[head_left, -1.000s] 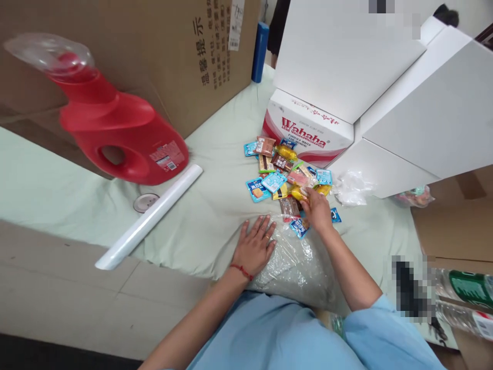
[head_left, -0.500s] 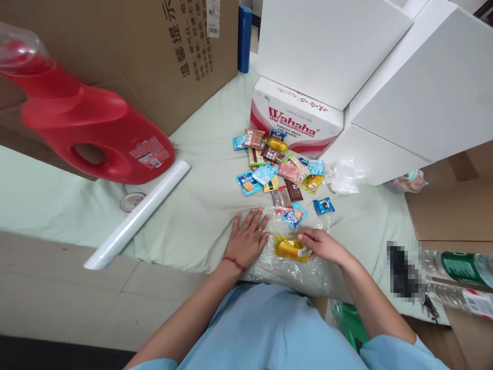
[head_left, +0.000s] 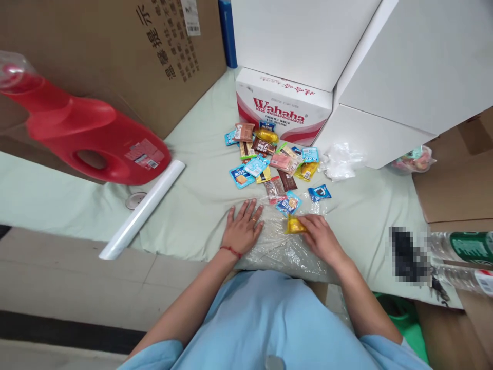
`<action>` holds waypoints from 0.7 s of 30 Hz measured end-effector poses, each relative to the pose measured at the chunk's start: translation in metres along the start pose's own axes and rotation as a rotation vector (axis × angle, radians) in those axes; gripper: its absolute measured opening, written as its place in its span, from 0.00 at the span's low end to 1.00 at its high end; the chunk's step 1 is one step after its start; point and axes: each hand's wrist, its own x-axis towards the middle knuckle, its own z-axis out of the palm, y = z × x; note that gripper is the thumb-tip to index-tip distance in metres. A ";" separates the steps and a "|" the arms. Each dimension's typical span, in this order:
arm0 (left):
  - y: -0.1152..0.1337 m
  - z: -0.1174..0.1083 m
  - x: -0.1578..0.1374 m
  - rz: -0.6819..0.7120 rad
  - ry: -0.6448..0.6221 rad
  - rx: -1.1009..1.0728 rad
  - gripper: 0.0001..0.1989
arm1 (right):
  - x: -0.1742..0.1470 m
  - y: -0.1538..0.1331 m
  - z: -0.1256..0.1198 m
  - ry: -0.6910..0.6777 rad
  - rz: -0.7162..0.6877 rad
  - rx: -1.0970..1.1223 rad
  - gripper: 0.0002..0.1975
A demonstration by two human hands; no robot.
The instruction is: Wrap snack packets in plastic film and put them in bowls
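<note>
My left hand lies flat with spread fingers at the left edge of a clear plastic bag on the pale green cloth. Over the bag's upper right part, my right hand grips a yellow-wrapped snack; the fingers cover its right end. Just beyond are a blue-and-white biscuit packet and a small dark blue packet. Farther back several snack packets lie in a loose heap, in brown, pink, yellow and light blue wrappers.
Behind the heap stands a Wahaha water carton with white boxes above it. A red detergent jug and a white roll are at left. Crumpled clear plastic and plastic bottles are at right.
My right hand has moved forward with the yellow-wrapped snack and turned, so less of the wrapper shows. The left hand stays flat by the bag. The whole view has shifted slightly.
</note>
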 end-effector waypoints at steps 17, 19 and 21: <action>-0.005 0.001 -0.004 0.020 0.006 -0.033 0.28 | 0.000 -0.031 0.020 0.060 0.006 0.083 0.30; -0.011 0.000 -0.005 0.018 0.016 -0.074 0.28 | -0.020 -0.023 0.010 0.110 -0.055 0.173 0.29; -0.016 -0.001 -0.008 0.009 0.081 -0.122 0.28 | -0.043 -0.016 0.001 0.099 -0.110 0.213 0.26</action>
